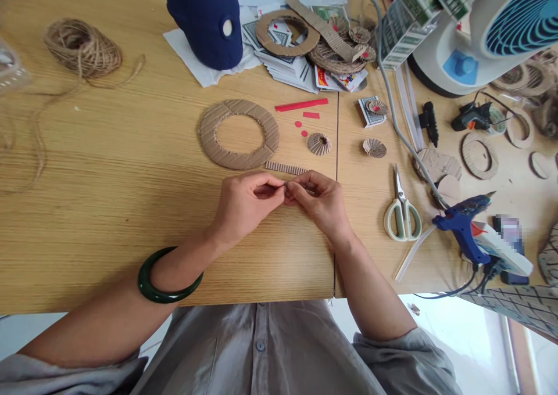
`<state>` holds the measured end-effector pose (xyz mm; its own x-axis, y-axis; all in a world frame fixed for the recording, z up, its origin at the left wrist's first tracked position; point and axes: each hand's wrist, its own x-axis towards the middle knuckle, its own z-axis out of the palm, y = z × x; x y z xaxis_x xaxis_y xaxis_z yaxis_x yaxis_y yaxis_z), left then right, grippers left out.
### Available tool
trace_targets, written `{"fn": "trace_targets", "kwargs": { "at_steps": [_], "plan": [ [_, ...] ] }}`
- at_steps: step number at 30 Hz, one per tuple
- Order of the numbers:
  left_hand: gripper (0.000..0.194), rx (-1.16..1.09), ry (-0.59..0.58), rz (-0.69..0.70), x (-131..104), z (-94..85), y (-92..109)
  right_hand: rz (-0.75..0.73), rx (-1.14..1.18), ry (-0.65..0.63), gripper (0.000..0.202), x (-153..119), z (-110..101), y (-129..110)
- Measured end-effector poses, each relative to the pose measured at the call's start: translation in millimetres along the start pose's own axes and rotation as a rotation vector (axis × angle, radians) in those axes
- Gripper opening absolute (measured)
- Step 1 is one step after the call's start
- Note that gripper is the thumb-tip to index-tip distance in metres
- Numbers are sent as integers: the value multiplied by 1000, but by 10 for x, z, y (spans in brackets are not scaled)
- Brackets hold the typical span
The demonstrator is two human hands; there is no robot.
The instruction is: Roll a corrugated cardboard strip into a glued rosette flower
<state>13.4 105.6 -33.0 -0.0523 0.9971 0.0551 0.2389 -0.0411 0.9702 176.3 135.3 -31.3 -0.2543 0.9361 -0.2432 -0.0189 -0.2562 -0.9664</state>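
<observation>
Flat brown corrugated-cardboard ring (208, 135): beyond the left hand (244, 200).
Left hand: pinched closed; contents, if any, cannot be told.
Narrow ribbed brown cardboard strip (285, 167): just beyond the meeting hands.
Right hand (321, 200): pinched likewise, contents hidden.

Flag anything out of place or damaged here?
A small scrap lies on the floor at right, past the table; it looks dropped, but is too small to identify. Also, the cards are splayed unevenly.
</observation>
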Motion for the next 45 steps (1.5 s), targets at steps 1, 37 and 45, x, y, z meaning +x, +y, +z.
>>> {"fn": "trace_targets", "kwargs": {
  "at_steps": [1, 37, 45],
  "plan": [
    [4, 9, 5, -10, -1, 2, 2, -6, -4, -2, 36, 1, 4, 7],
    [7, -160, -188, -239, 67, -83, 38, -141, -160, -37, 36, -4, -51, -74],
    [12, -276, -73, -276, 102, -62, 57, -49, -100, -27, 37, -17, -18, -112]
  ]
}}
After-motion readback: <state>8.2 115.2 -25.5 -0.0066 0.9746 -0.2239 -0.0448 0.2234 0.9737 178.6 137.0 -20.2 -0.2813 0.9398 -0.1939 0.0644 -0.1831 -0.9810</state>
